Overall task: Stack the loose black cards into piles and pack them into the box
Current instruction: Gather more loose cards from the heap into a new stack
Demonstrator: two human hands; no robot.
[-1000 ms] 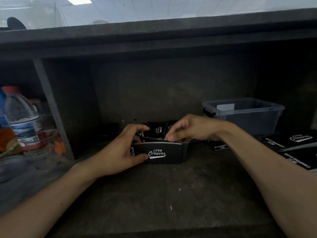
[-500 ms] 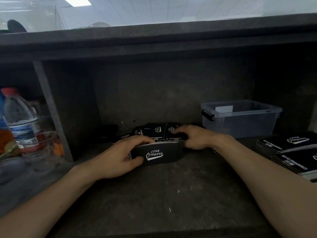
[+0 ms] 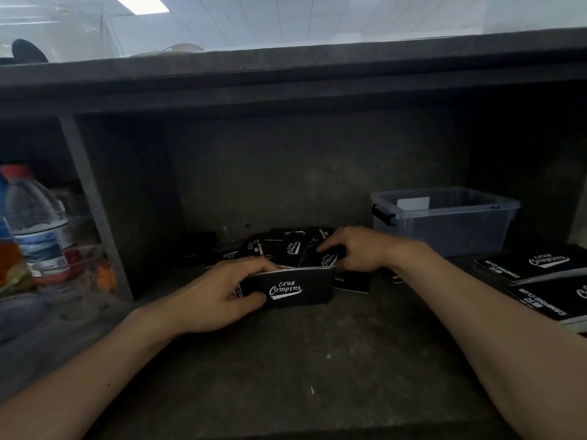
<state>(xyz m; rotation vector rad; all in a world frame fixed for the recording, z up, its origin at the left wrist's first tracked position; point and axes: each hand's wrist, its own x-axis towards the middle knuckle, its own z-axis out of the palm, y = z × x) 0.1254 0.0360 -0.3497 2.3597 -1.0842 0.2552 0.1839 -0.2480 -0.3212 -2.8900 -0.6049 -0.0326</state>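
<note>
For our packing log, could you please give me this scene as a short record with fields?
Left hand: grips an upright pile of black printed cards
Right hand: fingertips on the loose black cards; grip unclear
Box: clear plastic box, back right, apart from both hands
Stacked: flat black card piles at far right
Beside: clear plastic water bottle, far left

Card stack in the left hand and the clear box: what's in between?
In the head view, the right hand lies between the card stack and the clear box, its fingers on the loose cards.
</note>
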